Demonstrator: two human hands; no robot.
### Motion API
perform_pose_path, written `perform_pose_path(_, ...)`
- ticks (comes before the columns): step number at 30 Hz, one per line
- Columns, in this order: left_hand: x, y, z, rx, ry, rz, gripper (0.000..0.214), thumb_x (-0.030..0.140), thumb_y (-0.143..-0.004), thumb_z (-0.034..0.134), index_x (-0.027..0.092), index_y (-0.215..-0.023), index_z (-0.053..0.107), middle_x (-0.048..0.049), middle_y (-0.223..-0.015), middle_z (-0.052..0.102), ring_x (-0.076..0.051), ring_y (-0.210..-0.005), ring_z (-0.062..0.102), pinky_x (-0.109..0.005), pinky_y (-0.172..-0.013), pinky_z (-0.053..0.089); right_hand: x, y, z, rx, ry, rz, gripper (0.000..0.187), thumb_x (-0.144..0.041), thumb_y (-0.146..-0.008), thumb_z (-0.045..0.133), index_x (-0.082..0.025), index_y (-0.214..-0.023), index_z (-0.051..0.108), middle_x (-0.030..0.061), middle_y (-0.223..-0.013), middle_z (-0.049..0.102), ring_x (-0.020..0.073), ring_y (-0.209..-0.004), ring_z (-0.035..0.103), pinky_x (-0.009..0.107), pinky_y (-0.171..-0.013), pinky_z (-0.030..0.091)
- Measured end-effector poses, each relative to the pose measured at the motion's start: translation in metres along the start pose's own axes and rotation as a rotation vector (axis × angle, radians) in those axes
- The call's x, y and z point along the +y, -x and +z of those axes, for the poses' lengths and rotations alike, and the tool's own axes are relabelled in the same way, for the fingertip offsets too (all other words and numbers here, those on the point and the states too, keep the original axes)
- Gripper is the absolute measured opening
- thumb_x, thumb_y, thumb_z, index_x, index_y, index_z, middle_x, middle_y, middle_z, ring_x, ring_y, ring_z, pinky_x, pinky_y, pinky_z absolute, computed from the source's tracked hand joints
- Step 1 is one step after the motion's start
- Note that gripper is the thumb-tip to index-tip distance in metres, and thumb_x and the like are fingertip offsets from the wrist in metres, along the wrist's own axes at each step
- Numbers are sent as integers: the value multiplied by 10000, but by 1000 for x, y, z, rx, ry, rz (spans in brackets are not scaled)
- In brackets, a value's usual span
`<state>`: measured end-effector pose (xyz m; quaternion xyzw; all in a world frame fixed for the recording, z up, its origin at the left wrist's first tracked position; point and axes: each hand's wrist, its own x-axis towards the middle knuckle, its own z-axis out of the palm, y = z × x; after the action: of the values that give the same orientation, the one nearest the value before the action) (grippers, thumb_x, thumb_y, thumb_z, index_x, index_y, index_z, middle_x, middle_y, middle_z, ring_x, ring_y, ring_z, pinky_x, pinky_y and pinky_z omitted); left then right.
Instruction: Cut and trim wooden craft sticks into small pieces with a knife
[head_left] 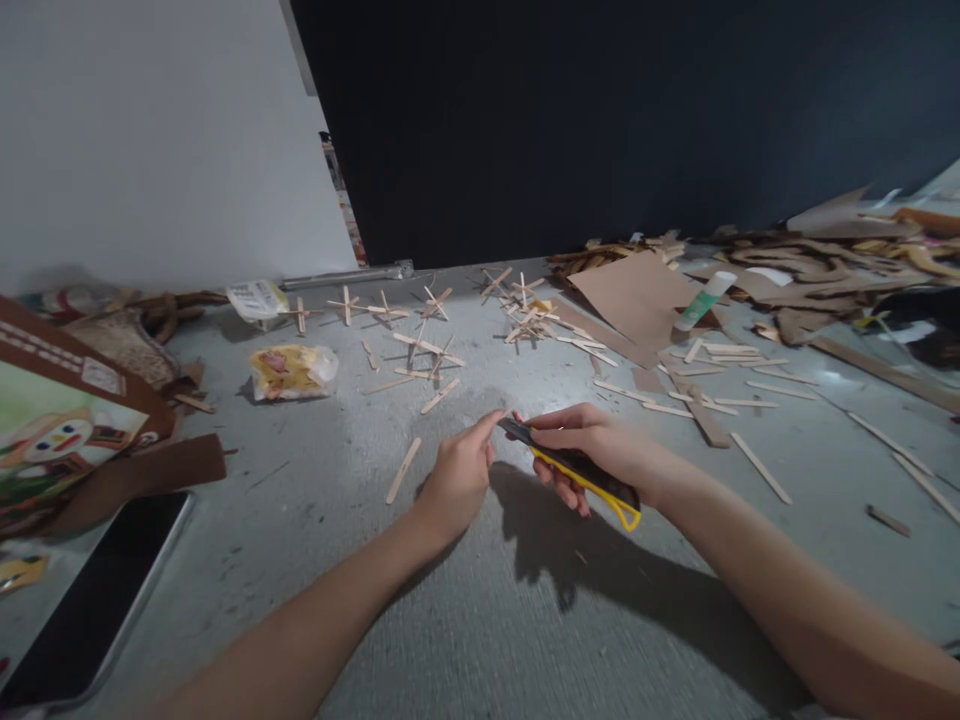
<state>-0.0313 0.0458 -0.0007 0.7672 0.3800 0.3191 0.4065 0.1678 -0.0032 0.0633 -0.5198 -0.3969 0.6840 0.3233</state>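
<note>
In the middle of the floor my right hand is wrapped round a black and yellow utility knife, its front end pointing left. Opposite it, my left hand has its fingers curled, with the index finger reaching to the knife's front end. Whatever may be pinched there is hidden or too small to make out. One wooden craft stick lies just left of my left hand, and another stick lies beyond it. Several crossed-stick pieces stand farther back.
A phone and a printed carton are at the left, near a yellow packet. Loose sticks, brown cardboard and a glue stick lie at the right. A dark panel rises behind.
</note>
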Motion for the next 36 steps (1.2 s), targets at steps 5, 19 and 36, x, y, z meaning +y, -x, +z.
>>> perform_pose_path(5, 3, 0, 1, 8, 26, -48, 425, 240, -1004, 384, 150, -1319, 655, 41, -638, 509, -149, -592, 481, -262, -609, 368, -3, 1, -1, 13, -18, -12, 212, -384, -878, 722, -176, -856, 688, 6, -654, 679, 137, -413, 613, 255, -379, 498)
perform_pose_path(19, 3, 3, 6, 182, 121, -154, 249, 411, -1068, 362, 215, -1172, 475, 48, -661, 567, -170, -575, 566, -275, -571, 384, 37, -6, 55, 124, 152, -315, 435, -372, -940, 587, -225, -1343, 514, -82, -677, 583, 122, -439, 603, 230, -415, 496)
perform_pose_path(36, 0, 4, 6, 188, 161, -89, 250, 446, -1065, 389, 223, -1125, 488, 84, -594, 485, -149, -520, 498, -255, -532, 350, 34, -5, 55, 134, 166, -340, 175, -403, -992, 531, -243, -1059, 546, -66, -767, 572, 116, -411, 631, 230, -365, 494)
